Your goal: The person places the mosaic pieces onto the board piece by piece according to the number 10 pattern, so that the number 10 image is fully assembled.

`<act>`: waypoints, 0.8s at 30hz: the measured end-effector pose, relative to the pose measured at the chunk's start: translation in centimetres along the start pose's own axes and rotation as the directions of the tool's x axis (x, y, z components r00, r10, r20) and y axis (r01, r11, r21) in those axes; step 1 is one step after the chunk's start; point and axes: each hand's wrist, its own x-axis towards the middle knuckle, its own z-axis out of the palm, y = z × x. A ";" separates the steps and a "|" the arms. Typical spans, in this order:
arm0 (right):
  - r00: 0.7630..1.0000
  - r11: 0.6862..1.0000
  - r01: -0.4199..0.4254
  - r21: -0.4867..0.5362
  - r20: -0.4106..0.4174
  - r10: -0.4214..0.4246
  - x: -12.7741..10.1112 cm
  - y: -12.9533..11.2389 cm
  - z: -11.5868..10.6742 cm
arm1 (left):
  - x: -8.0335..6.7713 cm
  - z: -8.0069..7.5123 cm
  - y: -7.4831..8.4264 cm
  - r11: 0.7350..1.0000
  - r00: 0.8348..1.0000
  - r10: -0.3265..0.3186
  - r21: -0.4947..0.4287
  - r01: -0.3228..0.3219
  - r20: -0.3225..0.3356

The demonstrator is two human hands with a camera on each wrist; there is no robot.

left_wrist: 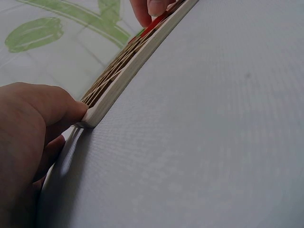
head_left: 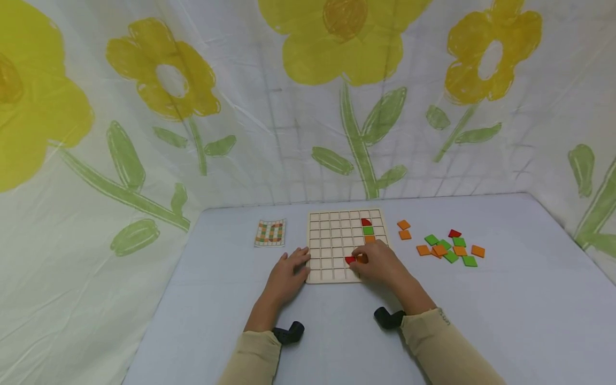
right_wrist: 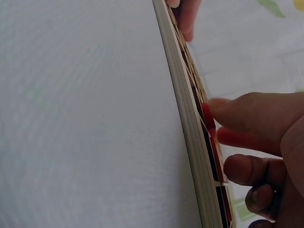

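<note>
While my left hand [head_left: 284,275] touches the board [head_left: 324,244] at its eight o'clock, fingers relaxed and holding nothing, my right hand [head_left: 381,262] pinches a red piece [head_left: 349,260] between thumb and finger near the board's six o'clock. I judge that if the piece sits turned against the ridges, a corner could catch and leave it tilted. My right knuckles crowd an orange tile [head_left: 369,239] toward twelve o'clock, so lifting carelessly might knock it loose. Should my left thumb push too hard, the board could slide on the table [head_left: 337,331]. A sweep toward three o'clock might scatter the loose tiles [head_left: 469,261].
</note>
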 end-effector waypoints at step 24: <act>0.982 0.989 -0.143 0.037 -0.119 0.147 -0.1 2.9 -2.5 | 0.0 0.1 0.0 1.000 0.999 -0.031 -0.006 0.031 0.009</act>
